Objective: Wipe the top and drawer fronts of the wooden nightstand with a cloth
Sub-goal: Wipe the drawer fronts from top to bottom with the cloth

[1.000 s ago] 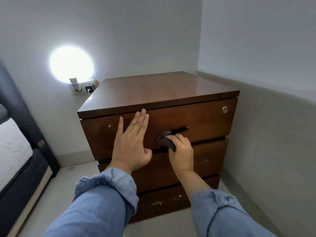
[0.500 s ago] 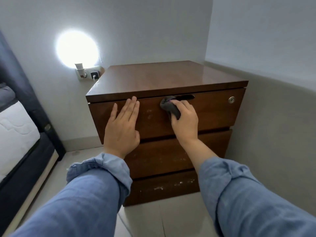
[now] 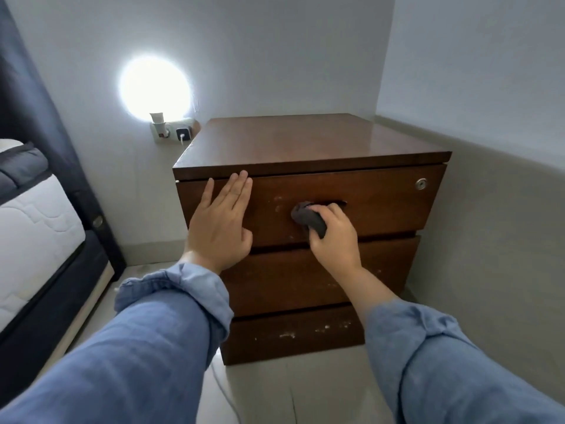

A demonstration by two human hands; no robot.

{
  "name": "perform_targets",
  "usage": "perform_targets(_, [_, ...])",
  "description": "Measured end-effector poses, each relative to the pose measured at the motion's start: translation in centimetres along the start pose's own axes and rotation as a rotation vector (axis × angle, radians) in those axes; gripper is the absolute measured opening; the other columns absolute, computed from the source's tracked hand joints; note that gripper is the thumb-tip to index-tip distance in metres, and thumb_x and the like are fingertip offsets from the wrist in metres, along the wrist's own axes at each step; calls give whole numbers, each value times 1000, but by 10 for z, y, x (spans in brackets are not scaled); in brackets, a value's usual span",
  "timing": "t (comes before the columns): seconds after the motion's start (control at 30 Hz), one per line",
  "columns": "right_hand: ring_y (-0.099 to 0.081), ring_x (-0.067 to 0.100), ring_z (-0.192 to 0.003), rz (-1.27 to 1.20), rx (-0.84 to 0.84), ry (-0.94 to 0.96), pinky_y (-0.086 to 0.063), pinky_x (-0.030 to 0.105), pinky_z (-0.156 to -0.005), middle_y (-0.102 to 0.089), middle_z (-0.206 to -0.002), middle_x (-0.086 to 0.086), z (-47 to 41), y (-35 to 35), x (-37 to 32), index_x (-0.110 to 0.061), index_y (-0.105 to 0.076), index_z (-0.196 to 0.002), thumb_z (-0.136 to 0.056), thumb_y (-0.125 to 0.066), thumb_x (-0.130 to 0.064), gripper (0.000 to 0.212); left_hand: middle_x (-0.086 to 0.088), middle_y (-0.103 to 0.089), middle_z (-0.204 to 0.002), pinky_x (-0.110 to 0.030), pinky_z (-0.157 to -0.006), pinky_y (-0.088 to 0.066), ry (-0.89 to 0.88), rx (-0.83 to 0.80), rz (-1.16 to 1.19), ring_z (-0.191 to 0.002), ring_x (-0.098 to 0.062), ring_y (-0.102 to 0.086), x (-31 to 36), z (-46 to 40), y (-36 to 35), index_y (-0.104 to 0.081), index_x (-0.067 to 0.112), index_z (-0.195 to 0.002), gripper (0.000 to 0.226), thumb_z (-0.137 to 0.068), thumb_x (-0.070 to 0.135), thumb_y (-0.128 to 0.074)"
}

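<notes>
A dark wooden nightstand [image 3: 305,142] with three drawer fronts stands in the room's corner. My right hand [image 3: 336,237] grips a small bunched dark grey cloth [image 3: 308,221] and holds it against the top drawer front [image 3: 382,203], just below the handle slot. My left hand [image 3: 221,224] lies flat with straight fingers on the left part of the same drawer front, fingertips near the top's edge. White scuff marks show on the top and bottom drawer fronts. A round lock [image 3: 421,184] sits at the top drawer's right end.
A bed with a white mattress [image 3: 33,228] and dark base stands at the left. A bright plug-in night light [image 3: 156,87] and a charger sit in the wall socket [image 3: 174,133] behind the nightstand. A white cable [image 3: 223,390] runs over the tiled floor. The wall is close on the right.
The cloth hand rose from the top drawer's lower edge to the handle slot and now sits just below it. My left hand stays flat on the drawer. The view shifted.
</notes>
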State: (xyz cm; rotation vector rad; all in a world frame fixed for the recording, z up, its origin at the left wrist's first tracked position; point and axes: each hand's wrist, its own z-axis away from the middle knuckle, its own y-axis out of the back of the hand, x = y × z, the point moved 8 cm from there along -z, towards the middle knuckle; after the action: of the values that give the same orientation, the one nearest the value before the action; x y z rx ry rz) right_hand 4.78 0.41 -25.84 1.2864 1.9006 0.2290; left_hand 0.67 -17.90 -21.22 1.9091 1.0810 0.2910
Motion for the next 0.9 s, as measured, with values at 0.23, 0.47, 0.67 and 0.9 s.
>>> perform_targets(0.23, [-58, 22, -94, -37, 188, 80, -51, 29, -81, -61, -106, 5, -35, 6, -40, -16, -61, -116, -81, -64, -10, 35, -11, -26, -155, -44, -119, -10, 53, 23, 36, -144, -22, -24, -13, 7, -6, -28, 5, -147, 80, -72, 20, -51])
perform_targets(0.47, [-59, 31, -86, 198, 77, 267, -54, 35, -69, -65, -98, 11, 15, -56, -35, -10, -68, -104, -67, -70, 6, 41, -10, -26, -155, -47, -119, -12, 47, 70, 73, -145, -21, -21, -15, 9, -15, -30, 6, -147, 85, -67, 25, -53])
perform_targets(0.67, [-56, 24, -103, 190, -309, 199, -53, 39, -82, -62, -112, 2, 32, -77, -21, -18, -64, -115, -80, -61, 2, 40, -4, -7, -160, -47, -120, -1, 55, -49, 69, -148, -16, -4, -14, 9, -11, -14, 11, -151, 93, -69, 29, -54])
perform_targets(0.9, [-55, 23, -99, -28, -13, 267, -52, 31, -82, -53, -113, 8, -7, -15, -63, -14, -58, -118, -82, -63, -9, 37, -10, -20, -157, -45, -120, -4, 110, 14, 61, -146, -20, -17, -31, 17, 3, -23, 6, -149, 83, -73, 15, -54])
